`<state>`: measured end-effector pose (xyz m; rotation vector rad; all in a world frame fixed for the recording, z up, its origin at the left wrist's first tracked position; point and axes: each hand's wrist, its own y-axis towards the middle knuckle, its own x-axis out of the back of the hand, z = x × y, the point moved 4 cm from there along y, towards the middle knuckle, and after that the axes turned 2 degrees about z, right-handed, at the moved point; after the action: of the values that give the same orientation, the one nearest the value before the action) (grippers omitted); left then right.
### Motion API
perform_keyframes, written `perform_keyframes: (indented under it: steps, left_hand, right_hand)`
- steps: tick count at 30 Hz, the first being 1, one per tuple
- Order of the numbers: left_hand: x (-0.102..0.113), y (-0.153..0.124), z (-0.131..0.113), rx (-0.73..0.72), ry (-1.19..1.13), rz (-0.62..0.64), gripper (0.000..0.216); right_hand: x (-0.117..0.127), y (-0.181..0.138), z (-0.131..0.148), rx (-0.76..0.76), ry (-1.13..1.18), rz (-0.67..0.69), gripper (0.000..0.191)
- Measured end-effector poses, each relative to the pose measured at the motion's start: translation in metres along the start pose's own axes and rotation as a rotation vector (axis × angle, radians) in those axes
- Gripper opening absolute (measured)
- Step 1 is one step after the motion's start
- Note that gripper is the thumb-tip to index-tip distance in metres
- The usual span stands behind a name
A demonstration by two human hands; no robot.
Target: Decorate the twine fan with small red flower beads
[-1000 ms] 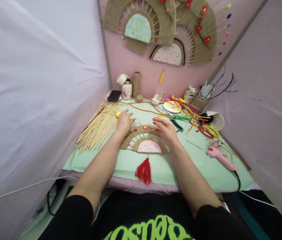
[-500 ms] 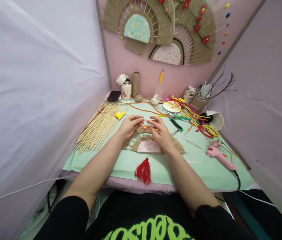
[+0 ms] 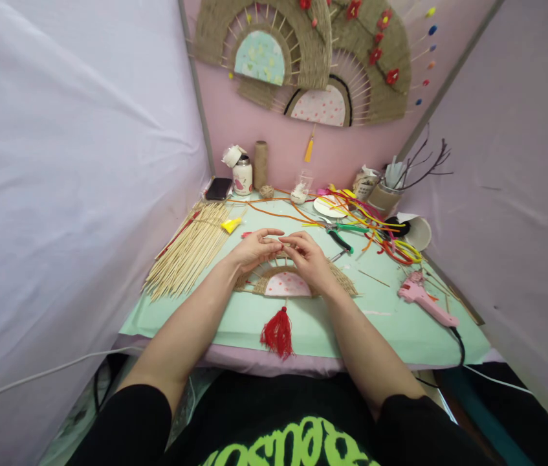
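Observation:
A small woven jute fan (image 3: 297,279) with a pink dotted centre and a red tassel (image 3: 277,332) lies on the mint-green table mat (image 3: 390,323). My left hand (image 3: 254,248) and my right hand (image 3: 308,256) hover over the fan's top edge. Their fingertips meet in a pinch above its middle. Whatever sits between the fingertips is too small to make out. The hands hide the fan's upper rim and its small flowers.
A bundle of bamboo skewers (image 3: 189,249) lies at the left, with a yellow piece (image 3: 230,224) beside it. Coloured pipe cleaners (image 3: 380,230), pliers (image 3: 340,240), a pink glue gun (image 3: 423,301), a phone (image 3: 219,188), a jar (image 3: 242,175) and a twine spool (image 3: 261,164) crowd the back and right.
My left hand left the spot near the yellow piece and came to the middle. Both hands drew together from flat on the fan into a fingertip pinch above it.

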<state>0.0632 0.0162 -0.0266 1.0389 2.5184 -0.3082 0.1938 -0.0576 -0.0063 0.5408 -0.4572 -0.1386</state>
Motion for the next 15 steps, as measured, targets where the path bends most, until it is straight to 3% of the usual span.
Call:
perform_keyframes:
  steps: [7, 11, 15]
  left_hand:
    - [-0.0005, -0.0001, 0.0015, 0.028, 0.035, -0.055, 0.039]
    - [-0.0039, 0.0014, 0.0044, 0.007, 0.024, -0.082, 0.037]
    - [0.0002, 0.0035, 0.0021, -0.052, 0.009, -0.187, 0.029]
  right_hand:
    - [0.0042, -0.0008, -0.002, -0.019, -0.055, -0.108, 0.014]
    - [0.002, -0.0012, -0.0015, 0.028, -0.188, -0.076, 0.013]
    - [0.0015, -0.0007, -0.0027, 0.019, -0.145, -0.073, 0.016]
